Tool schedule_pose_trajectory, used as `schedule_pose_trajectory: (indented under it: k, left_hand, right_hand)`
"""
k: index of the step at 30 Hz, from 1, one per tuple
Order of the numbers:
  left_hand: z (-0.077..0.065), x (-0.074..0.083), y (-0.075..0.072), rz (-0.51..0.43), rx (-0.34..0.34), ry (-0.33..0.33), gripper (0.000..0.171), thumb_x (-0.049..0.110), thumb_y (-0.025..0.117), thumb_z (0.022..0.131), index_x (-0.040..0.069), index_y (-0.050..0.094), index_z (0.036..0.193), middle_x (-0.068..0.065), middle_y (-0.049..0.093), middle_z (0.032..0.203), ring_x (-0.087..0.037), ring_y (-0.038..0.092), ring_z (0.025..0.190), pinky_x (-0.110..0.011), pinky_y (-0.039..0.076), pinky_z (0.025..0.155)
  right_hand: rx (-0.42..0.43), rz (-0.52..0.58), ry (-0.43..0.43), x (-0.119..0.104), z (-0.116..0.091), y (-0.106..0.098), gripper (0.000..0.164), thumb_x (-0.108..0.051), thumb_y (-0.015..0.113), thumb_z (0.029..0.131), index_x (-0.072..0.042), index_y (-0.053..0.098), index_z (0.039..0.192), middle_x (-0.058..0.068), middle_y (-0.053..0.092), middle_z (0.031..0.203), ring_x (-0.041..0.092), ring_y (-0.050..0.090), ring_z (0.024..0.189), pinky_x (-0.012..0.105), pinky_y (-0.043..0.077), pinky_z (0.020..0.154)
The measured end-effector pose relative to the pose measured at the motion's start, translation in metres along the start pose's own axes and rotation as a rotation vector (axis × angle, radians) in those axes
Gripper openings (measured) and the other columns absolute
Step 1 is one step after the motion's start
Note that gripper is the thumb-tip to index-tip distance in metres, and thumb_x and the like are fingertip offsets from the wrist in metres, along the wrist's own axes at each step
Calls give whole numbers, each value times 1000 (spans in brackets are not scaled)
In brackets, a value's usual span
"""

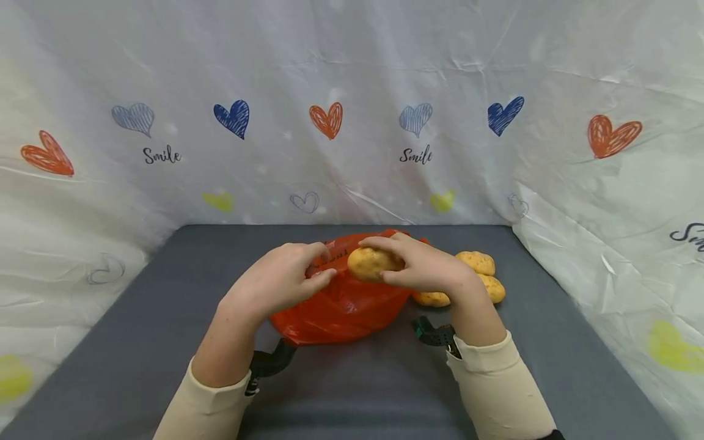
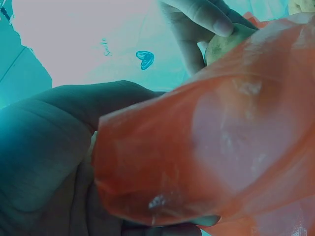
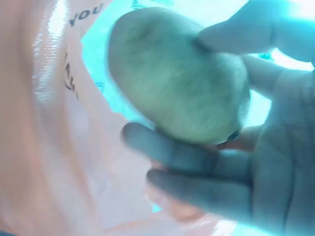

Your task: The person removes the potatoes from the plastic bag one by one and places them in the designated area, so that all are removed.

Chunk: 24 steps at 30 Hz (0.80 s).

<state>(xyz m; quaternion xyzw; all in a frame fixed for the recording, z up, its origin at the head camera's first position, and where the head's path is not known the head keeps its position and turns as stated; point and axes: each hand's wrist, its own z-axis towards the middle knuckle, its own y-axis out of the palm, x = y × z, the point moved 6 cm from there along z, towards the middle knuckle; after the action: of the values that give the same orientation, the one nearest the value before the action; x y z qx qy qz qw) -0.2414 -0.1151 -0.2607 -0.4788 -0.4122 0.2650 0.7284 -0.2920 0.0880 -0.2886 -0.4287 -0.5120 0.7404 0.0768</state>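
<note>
A red plastic bag (image 1: 343, 311) with dark lettering lies on the grey table in front of both hands. My right hand (image 1: 426, 266) grips a yellow-brown potato (image 1: 376, 264) above the bag, thumb on one side and fingers on the other. In the right wrist view that potato (image 3: 172, 73) fills much of the picture, beside the pale, printed plastic. On the bag's left side my left hand (image 1: 275, 278) has its thumb and fingers spread apart in a curve. The left wrist view shows the bag (image 2: 206, 157) across that hand's palm side, hiding most of its fingers.
Beyond the right wrist lie more potatoes (image 1: 475, 263), partly covered by the hand and forearm. The grey table (image 1: 181, 293) reaches a white plastic sheet (image 1: 363, 67) with printed hearts at the back and sides.
</note>
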Motion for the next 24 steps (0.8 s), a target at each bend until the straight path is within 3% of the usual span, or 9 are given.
schedule_pose_trajectory:
  k: [7, 13, 20, 24]
  left_hand:
    - [2, -3, 3, 2, 6, -14, 22, 25, 69, 98, 9, 68, 113, 2, 52, 68, -15, 48, 61, -33, 44, 60]
    - [-2, -10, -1, 23, -4, -66, 22, 26, 68, 99, 11, 67, 115, 1, 52, 70, -16, 49, 65, -35, 43, 61]
    - [6, -15, 2, 35, -4, -75, 21, 25, 68, 99, 11, 68, 115, 2, 51, 70, -15, 48, 65, -35, 42, 60]
    - [9, -19, 3, 38, -12, -104, 23, 25, 67, 100, 11, 68, 117, 3, 54, 72, -15, 51, 65, -35, 44, 60]
  right_hand:
    - [79, 68, -52, 15, -13, 0, 65, -26, 74, 96, -23, 43, 153, 3, 48, 140, 20, 49, 117, 43, 46, 97]
    - [110, 109, -90, 25, -21, -1, 60, -27, 70, 99, -23, 39, 150, 0, 45, 146, 16, 50, 124, 41, 45, 103]
    - [74, 250, -62, 40, -43, -11, 57, -29, 81, 91, -25, 46, 135, 2, 64, 118, 19, 65, 100, 38, 54, 90]
    - [59, 258, -9, 51, -59, -19, 54, -30, 82, 89, -24, 48, 131, 2, 68, 110, 21, 66, 94, 38, 54, 85]
